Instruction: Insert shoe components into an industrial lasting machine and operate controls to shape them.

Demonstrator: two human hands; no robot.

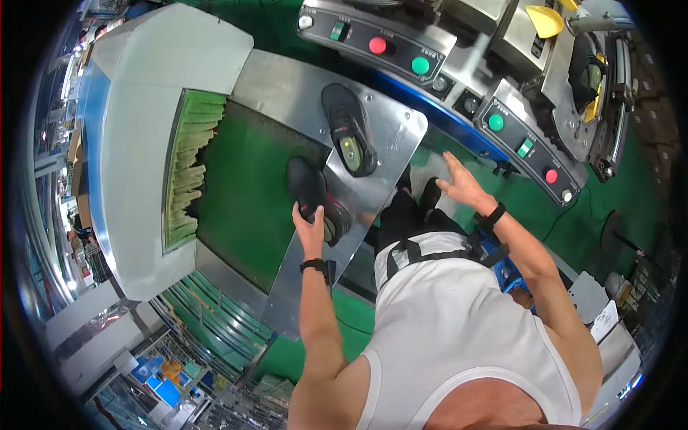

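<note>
My left hand (309,228) is closed on a black shoe (309,188), with the thumb on one side and the fingers on the other. That shoe sits over the edge between a steel table (390,136) and a green conveyor belt (251,172). A second black shoe (350,129), with a pale green last or insert showing in its opening, lies on the steel farther off. My right hand (462,183) hangs in the air to the right of the table, near the machine panels. Its fingers are spread and nothing is in them.
The belt runs into a grey tunnel housing (165,64) with green strip curtains (190,168). Right of the table stands a machine with two button panels (376,43). Another dark shoe (591,75) sits in that machine. Metal rollers (215,315) lie at the lower left.
</note>
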